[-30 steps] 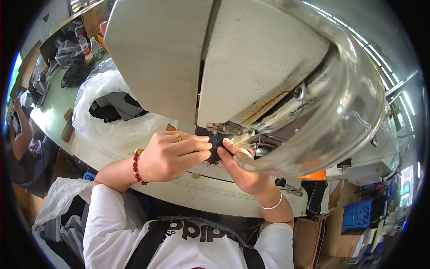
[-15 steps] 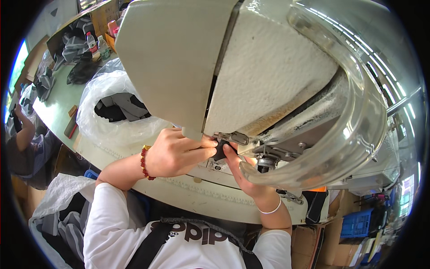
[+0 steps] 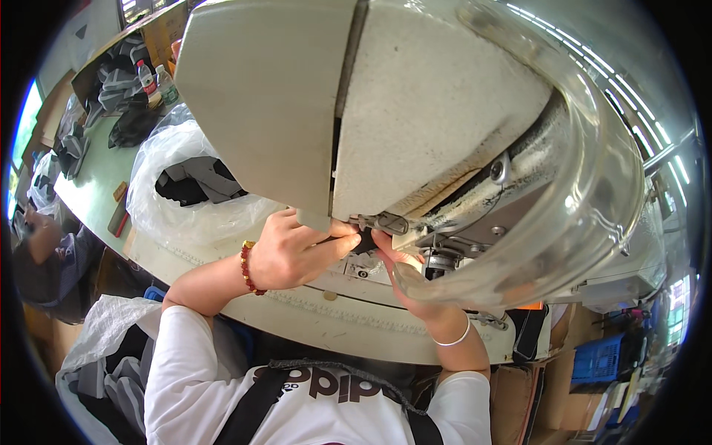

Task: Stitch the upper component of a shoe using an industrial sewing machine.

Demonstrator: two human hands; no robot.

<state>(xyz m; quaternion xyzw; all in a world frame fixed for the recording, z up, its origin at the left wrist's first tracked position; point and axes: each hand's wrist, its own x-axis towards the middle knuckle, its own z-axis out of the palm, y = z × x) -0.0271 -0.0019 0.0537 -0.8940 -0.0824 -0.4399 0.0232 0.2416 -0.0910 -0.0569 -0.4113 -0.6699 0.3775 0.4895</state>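
A small piece of black fabric (image 3: 365,242) lies under the needle area of a large off-white sewing machine (image 3: 437,104). My left hand (image 3: 293,251), with a red bead bracelet at the wrist, pinches the fabric's left edge between thumb and fingers. From the other side my right hand (image 3: 400,274) reaches in, its fingertips on the fabric's right edge; a clear curved plastic guard (image 3: 519,278) partly covers this hand. The needle itself is hidden behind the machine head and my fingers.
Left of the machine a clear plastic bag (image 3: 148,196) holds black and grey fabric pieces. Two bottles (image 3: 157,83) and more cloth stand farther back. A sack of grey pieces (image 3: 111,356) is by my left elbow. At far left a co-worker's arm (image 3: 43,236) shows; a blue crate (image 3: 597,361) sits right.
The view has shifted slightly, so the machine head appears farther left. Both hands stay at the fabric, which shows less between my fingers now. The co-worker's arm has lowered.
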